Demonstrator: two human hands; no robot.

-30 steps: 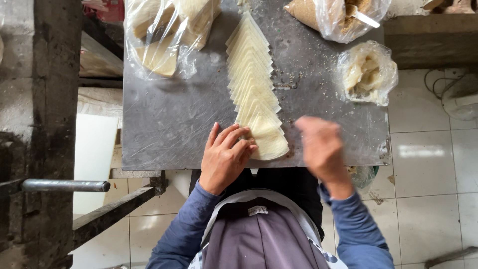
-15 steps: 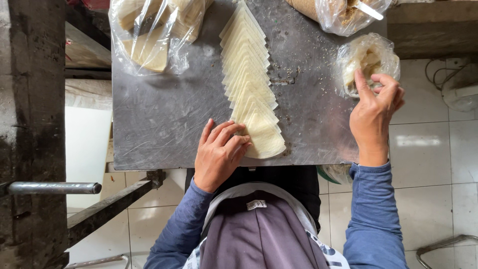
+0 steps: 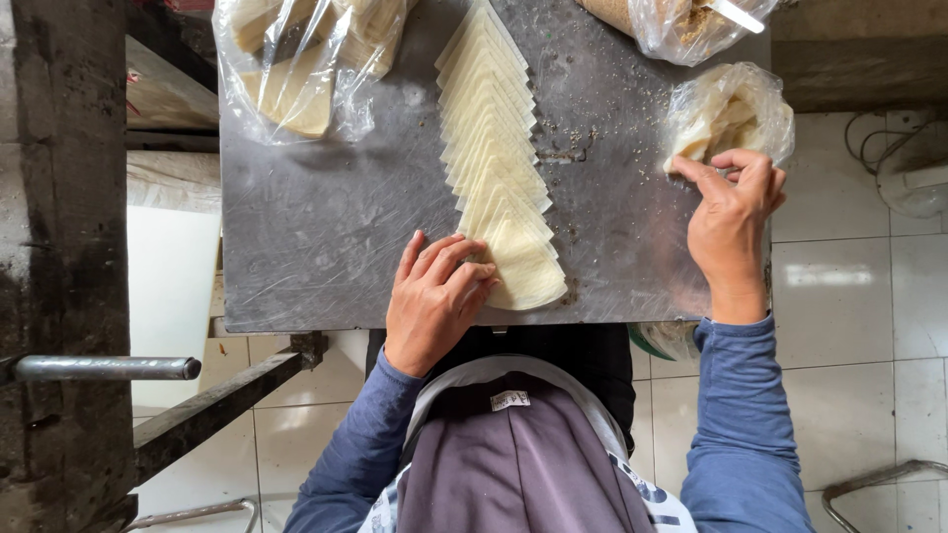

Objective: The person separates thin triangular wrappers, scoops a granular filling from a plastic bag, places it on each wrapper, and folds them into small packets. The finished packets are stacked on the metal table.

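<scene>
1. Head view looks down on a grey metal desk (image 3: 326,247) with a long row of thin pale dough sheets (image 3: 491,128) lying one over the next.
2. The left hand (image 3: 434,296) lies flat on the near end of the row, its grip loose, fingers resting on the last sheet (image 3: 523,266) by the desk's near edge.
3. The right hand (image 3: 733,222) is at the right side, grip pinched together at the mouth of a small clear bag (image 3: 731,114) of pale pieces.
4. Two more plastic bags sit at the far edge: a big bag (image 3: 296,69) of sheets on the left and another bag (image 3: 681,25) on the right.
</scene>
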